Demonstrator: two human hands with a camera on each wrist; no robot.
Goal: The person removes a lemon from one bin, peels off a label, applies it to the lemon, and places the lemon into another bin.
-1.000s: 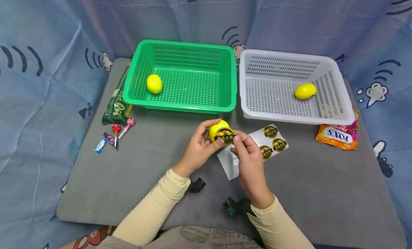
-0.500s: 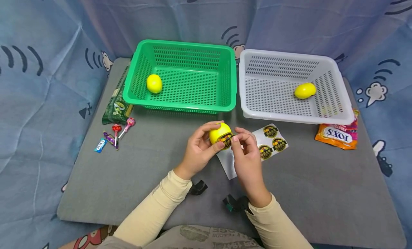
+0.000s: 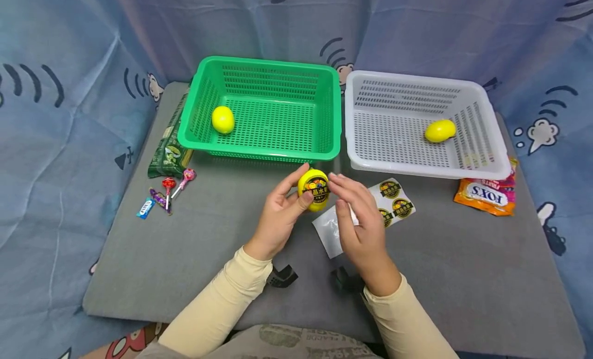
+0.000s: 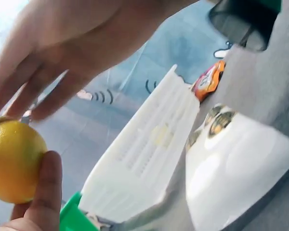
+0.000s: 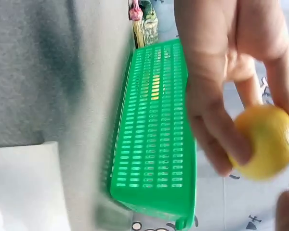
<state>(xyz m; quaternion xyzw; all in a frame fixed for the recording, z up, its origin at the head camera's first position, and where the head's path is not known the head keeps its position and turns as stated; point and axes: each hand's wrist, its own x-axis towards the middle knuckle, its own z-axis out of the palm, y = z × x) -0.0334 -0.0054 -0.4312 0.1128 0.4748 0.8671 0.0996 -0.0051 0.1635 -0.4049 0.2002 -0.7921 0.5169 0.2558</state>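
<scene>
Above the soft grey table (image 3: 208, 266), the left hand (image 3: 274, 220) grips a yellow fruit (image 3: 318, 207) bearing a round black label (image 3: 317, 189); the right hand (image 3: 368, 225), fingers nearly straight, holds nothing just beside it. Under the right hand, a white sticker sheet (image 3: 331, 235) lies on the table. Behind stand a green basket (image 3: 268, 154) and a white basket (image 3: 426, 169), before blue patterned curtains (image 3: 296, 19) hanging round the back and sides.

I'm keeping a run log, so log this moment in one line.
Left hand: holds lemon bearing sticker; right hand: beside that lemon; sticker sheet: on table; green basket: one lemon; white basket: one lemon
</scene>
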